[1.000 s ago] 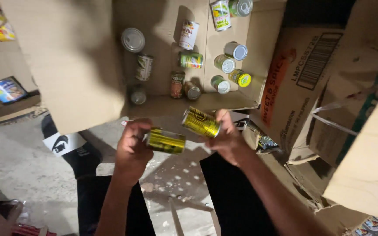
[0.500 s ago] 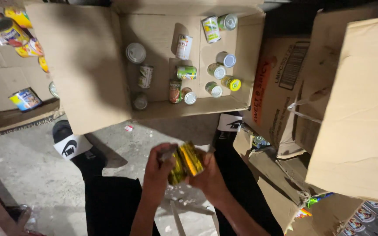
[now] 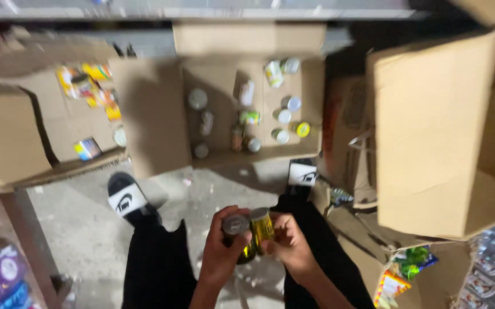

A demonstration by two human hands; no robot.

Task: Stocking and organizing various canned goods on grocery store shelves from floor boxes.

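Note:
I hold two yellow drink cans upright and side by side, low in the head view, above my legs. My left hand (image 3: 220,254) wraps the left can (image 3: 236,224), whose grey top shows. My right hand (image 3: 291,247) grips the right can (image 3: 262,224) by its side. The two cans touch each other. On the floor ahead lies an open cardboard box (image 3: 213,74) with several cans and small jars (image 3: 284,117) scattered inside, some upright and some on their sides.
My feet wear black slides with white straps (image 3: 126,200) on a grey concrete floor. A large closed carton (image 3: 430,131) stands at the right, with snack packets (image 3: 407,269) below it. Another open box (image 3: 58,143) with colourful packets sits at the left.
My hands came together and drew back toward my body. The two cans went from lying apart and tilted to standing upright side by side. The view swung back from the box.

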